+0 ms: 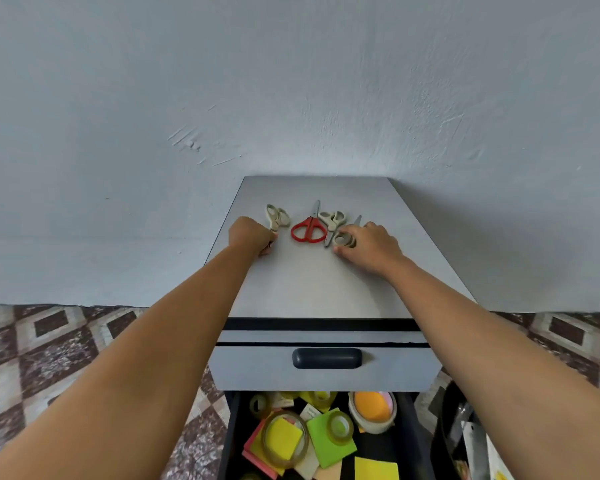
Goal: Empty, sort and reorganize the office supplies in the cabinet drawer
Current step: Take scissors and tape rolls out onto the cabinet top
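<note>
On top of the grey cabinet [312,289] lie several pairs of scissors. My left hand [250,235] is closed around the blade end of a beige-handled pair [277,216] at the left. Red-handled scissors [309,229] lie in the middle, with another beige pair [333,220] crossing beside them. My right hand [369,245] grips the handles of a fourth beige pair [345,239], whose blade tip points away. Below, the open dark drawer [231,441] holds sticky note pads [329,441] in yellow, green and pink, and rolls of clear tape [284,438].
A closed upper drawer with a dark handle [327,357] sits above the open one. A pale blue wall [291,98] stands right behind the cabinet. Patterned floor tiles [49,348] spread on both sides. A dark container [461,438] stands at the lower right.
</note>
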### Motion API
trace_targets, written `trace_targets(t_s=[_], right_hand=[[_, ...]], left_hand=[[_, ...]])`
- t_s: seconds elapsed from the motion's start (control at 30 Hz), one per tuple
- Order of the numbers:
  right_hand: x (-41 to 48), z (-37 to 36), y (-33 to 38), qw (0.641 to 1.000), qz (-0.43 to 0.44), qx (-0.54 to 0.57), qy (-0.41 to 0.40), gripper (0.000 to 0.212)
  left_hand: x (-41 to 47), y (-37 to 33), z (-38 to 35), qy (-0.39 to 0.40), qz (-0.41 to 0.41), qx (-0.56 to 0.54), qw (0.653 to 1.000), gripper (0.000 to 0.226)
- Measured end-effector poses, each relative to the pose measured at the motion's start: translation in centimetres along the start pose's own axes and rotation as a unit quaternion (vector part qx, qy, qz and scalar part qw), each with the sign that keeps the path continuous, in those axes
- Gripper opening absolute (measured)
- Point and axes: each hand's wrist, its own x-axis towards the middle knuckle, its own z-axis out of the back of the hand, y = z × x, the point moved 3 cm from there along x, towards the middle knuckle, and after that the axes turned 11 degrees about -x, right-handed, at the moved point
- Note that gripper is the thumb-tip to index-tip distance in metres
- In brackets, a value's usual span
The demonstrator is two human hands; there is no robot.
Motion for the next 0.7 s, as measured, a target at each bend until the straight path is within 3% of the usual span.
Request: trace_targets(t_s=[0.17,0.33,0.7], right_hand=[[1.9,-0.9,-0.4,0.999,-0.005,-0.051,0.003,0.044],[2.8,-1.6,-0.3,0.999,-0.001,-0.04,-0.006,0.041],[3.2,-1.3,-0.5,1.0,0.015,0.022,0.016,0.046]], left_hand=[[1.2,-0.4,-1.4,0.018,-0.084,0.2,0.976,0.029],[1.8,-0.3,-2.6,0.033,-0.155,0.311,0.937,0.033],[1.3,-0.5,-3.1,0.04,-0.175,0.331,0.926,0.039]])
